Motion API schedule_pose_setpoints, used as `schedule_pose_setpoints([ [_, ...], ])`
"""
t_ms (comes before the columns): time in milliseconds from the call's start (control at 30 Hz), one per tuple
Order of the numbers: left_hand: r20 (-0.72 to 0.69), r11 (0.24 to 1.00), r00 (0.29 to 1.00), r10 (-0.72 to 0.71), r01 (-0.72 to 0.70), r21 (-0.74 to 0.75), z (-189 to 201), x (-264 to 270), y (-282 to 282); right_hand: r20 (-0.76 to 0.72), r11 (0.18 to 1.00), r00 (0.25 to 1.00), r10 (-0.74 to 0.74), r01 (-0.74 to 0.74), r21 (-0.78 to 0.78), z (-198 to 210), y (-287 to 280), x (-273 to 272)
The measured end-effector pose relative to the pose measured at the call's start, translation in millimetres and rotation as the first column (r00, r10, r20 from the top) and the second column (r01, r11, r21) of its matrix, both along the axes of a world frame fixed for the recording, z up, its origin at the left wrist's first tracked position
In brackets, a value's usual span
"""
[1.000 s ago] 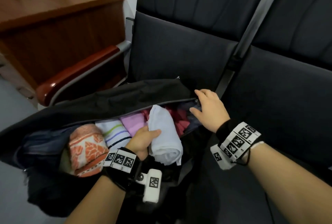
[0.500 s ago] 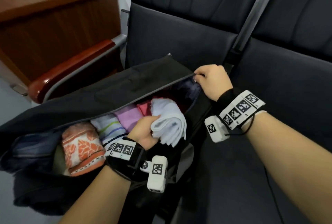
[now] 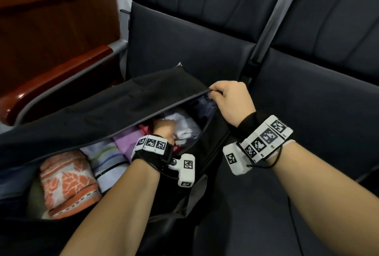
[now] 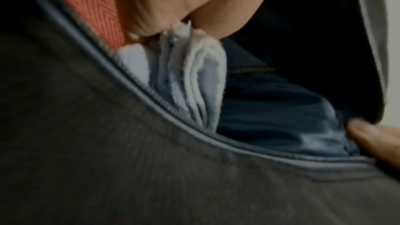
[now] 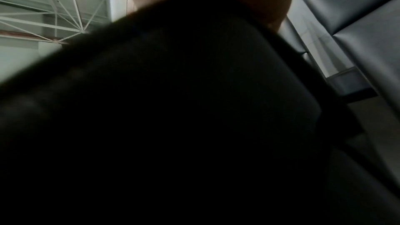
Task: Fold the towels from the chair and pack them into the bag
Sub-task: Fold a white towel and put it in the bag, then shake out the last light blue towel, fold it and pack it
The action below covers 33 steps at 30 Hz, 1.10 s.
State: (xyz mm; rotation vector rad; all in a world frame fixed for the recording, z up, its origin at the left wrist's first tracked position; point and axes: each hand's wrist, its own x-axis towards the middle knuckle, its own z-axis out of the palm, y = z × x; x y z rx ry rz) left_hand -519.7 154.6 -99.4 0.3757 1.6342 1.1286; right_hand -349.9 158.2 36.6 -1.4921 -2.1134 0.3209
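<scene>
A black bag [image 3: 127, 102] lies open on a dark chair [image 3: 307, 112]. Closest to the person, an orange and white towel [image 3: 67, 182] sits rolled up inside the bag. Next to it are a striped towel [image 3: 106, 159] and a pink towel [image 3: 125, 143]. A bit farther in, the left hand [image 3: 164, 130] is down inside the bag. Its fingers are curled tight on a folded white towel [image 4: 194, 81], which sticks out below them, beside a red towel [image 4: 97, 4]. At the far end, the right hand [image 3: 231, 102] pinches the top edge of the bag and holds it up. A brown armrest [image 3: 51, 85] is off to the left.
</scene>
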Motion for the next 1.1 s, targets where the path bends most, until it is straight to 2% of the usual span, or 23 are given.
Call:
schedule_pose_setpoints([
  [33,0.075,0.992,0.990,-0.119,0.116,0.040,-4,5,5,0.002,1.000,1.000,0.008,-0.008,0.001,-1,-1,1],
  [100,0.013,0.994,0.999,-0.053,0.052,0.101,-16,21,19,-0.010,1.000,1.000,0.024,-0.024,0.009,-5,-4,3],
  [133,0.011,0.992,0.999,-0.034,0.032,0.122,-10,30,16,-0.026,1.000,0.999,0.026,-0.026,0.008,-7,-5,5],
  [233,-0.078,0.990,0.992,-0.097,0.104,0.091,-28,41,16,-0.051,1.000,0.999,0.008,-0.010,-0.026,-16,-8,10],
  [300,-0.168,0.975,0.962,-0.213,0.221,0.028,-29,42,15,-0.060,0.999,0.998,0.000,-0.003,-0.053,-22,-9,13],
  [400,-0.278,0.910,0.869,-0.410,0.410,-0.060,-17,44,13,-0.090,0.998,0.996,-0.001,-0.004,-0.059,-27,-8,13],
  [467,-0.292,0.882,0.835,-0.466,0.466,-0.073,-4,44,6,-0.100,0.997,0.995,-0.012,0.004,-0.075,-27,-7,13],
  [633,-0.317,0.875,0.838,-0.445,0.482,0.045,29,46,-37,-0.035,0.987,0.999,-0.003,-0.002,-0.163,-23,-32,26],
  [733,-0.487,0.871,0.786,-0.381,0.482,0.096,54,56,-63,-0.078,0.985,0.997,-0.003,-0.011,-0.171,-15,-72,56],
  [800,-0.585,0.857,0.758,-0.287,0.476,0.196,72,71,-79,-0.108,0.981,0.993,-0.056,0.035,-0.193,-12,-103,90],
  [900,-0.643,0.751,0.683,-0.345,0.612,0.247,97,122,-110,-0.119,0.958,0.977,-0.176,0.142,-0.249,-13,-158,157],
  [1000,-0.710,0.624,0.533,-0.461,0.763,0.168,105,199,-144,-0.089,0.914,0.946,-0.313,0.274,-0.301,-24,-216,236],
  [1100,-0.721,0.470,0.377,-0.581,0.879,0.081,95,291,-181,-0.043,0.845,0.893,-0.448,0.407,-0.348,-42,-275,318],
])
